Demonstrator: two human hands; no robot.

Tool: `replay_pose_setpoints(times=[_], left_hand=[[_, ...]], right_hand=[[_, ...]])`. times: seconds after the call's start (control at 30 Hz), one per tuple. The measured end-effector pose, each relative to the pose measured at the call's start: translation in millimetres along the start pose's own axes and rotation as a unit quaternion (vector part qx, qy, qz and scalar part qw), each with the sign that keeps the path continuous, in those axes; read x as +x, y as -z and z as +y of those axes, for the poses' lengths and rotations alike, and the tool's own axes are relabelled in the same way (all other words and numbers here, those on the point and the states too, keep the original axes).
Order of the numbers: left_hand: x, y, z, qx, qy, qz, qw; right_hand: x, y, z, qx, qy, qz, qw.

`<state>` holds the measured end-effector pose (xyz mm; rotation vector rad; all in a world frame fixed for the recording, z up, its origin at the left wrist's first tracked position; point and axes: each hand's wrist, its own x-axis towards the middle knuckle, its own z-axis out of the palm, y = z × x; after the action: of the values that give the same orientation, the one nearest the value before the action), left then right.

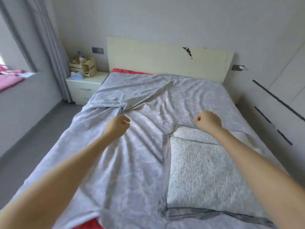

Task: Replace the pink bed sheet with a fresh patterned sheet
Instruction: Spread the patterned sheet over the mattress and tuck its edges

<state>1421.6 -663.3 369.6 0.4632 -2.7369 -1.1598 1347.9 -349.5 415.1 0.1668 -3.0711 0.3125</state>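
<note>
With left hand [117, 125] and right hand [208, 120] curled, apart, visibly gripping nothing, smooth patterned sheet [132, 171]. Tug toward far left.

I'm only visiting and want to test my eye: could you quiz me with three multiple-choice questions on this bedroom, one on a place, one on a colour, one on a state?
1. Where does the pillow lie?
A. on the nightstand
B. on the patterned sheet
C. on the floor

2. What colour peeks out by the headboard?
A. red
B. green
C. yellow

3. How does the patterned sheet lie?
A. folded in a neat pile
B. spread out but wrinkled
C. rolled up tight

Answers:
1 B: it rests on the sheet, just nearer than the right hand.
2 A: a red strip shows beyond the sheet's far edge.
3 B: folds fan out around the left hand.
</note>
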Motion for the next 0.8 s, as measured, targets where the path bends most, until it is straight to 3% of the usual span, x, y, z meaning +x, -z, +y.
replay_pose_setpoints(times=[0.2, 0.43, 0.53, 0.73, 0.8], left_hand=[[-55, 74, -188, 0.023, 0.248, 0.09, 0.964], [-152, 94, -378, -0.042, 0.515, 0.129, 0.846], [-175, 77, -447, -0.076, 0.57, 0.11, 0.811], [-167, 77, -580, -0.041, 0.595, 0.085, 0.798], [-154, 82, -618, -0.093, 0.617, 0.08, 0.778]], right_hand=[[-27, -131, -135, 0.079, 0.132, -0.165, 0.974], [-127, -289, -222, 0.074, 0.154, -0.327, 0.929], [-172, -350, -240, 0.027, 0.161, -0.367, 0.916], [-230, -464, -295, -0.115, 0.151, -0.349, 0.918], [-234, -492, -308, -0.162, 0.15, -0.328, 0.919]])
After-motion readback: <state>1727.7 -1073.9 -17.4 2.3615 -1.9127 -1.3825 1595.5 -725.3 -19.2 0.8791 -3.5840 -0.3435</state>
